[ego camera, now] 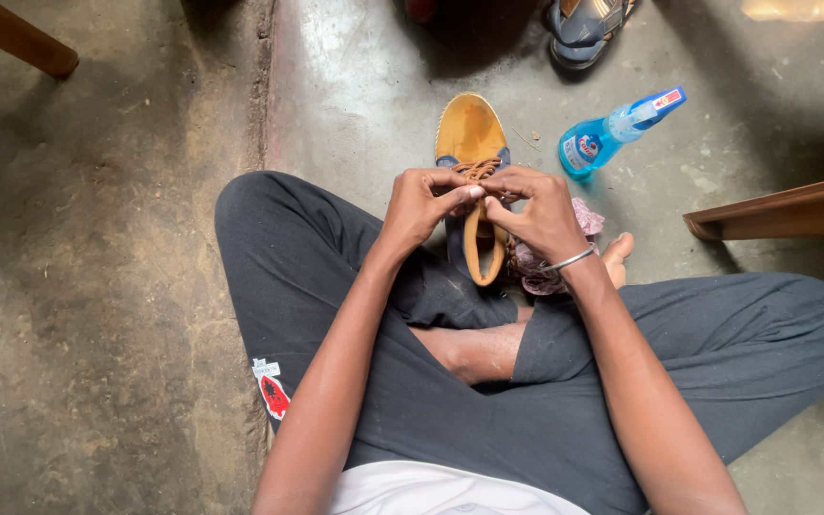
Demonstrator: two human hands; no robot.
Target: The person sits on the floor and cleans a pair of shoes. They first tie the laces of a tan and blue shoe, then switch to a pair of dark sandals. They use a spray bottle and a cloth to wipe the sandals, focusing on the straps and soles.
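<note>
We sit cross-legged on the grey concrete floor in dark trousers, with a tan suede lace-up shoe standing toe-away just in front of our shins. Our left hand and right hand meet over the shoe's throat, fingers curled tight and pinched closed on the brown shoelace; the thumb and forefinger of each grip a strand, knuckles nearly touching. A thin silver bangle circles the right wrist. A crumpled pink patterned cloth lies under the right hand, beside the shoe. A blue plastic spray bottle lies on its side to the right of the shoe, near but apart. A dark sandal sits farther off.
</note>
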